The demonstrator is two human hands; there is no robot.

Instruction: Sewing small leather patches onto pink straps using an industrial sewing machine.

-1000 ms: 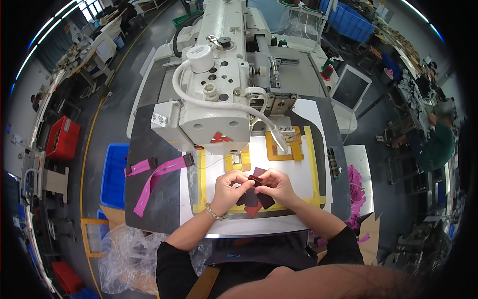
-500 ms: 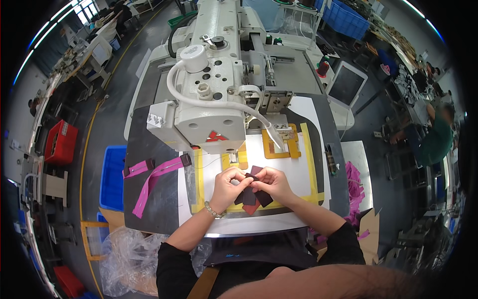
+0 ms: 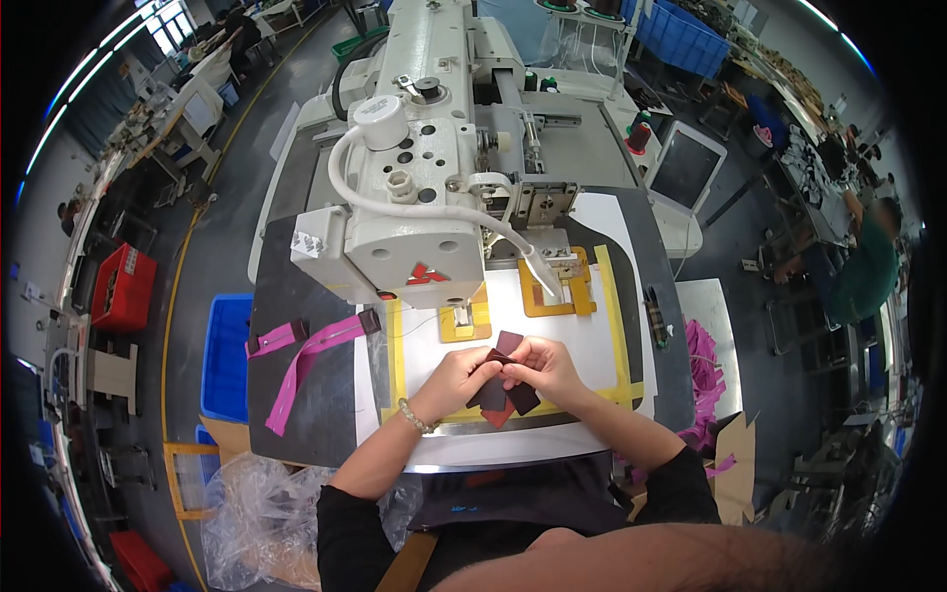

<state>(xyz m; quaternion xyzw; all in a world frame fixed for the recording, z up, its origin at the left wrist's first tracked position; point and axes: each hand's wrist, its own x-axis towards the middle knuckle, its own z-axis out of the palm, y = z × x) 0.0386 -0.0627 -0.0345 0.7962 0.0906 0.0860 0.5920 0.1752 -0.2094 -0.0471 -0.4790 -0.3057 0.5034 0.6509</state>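
Both my hands meet over the white sheet in front of the sewing machine. My left hand, with a beaded bracelet at the wrist, pinches small dark fabric pieces. My right hand grips the same fanned-out bundle from the other side. A dark maroon flap sticks up between the fingers, and a red piece hangs below. Fingers hide the middle of the bundle. Just beyond my hands lie two yellow clamp frames, the left one and the right one.
Two pink zipper strips with dark ends lie on the table at the left. Pink strips are heaped at the right beside a cardboard box. A blue bin, a plastic bag and a control screen stand around. Another person is at far right.
My fingers have shifted slightly on the dark fabric pieces, with the left hand turning a little over them. The bundle stays in both hands at nearly the same place.
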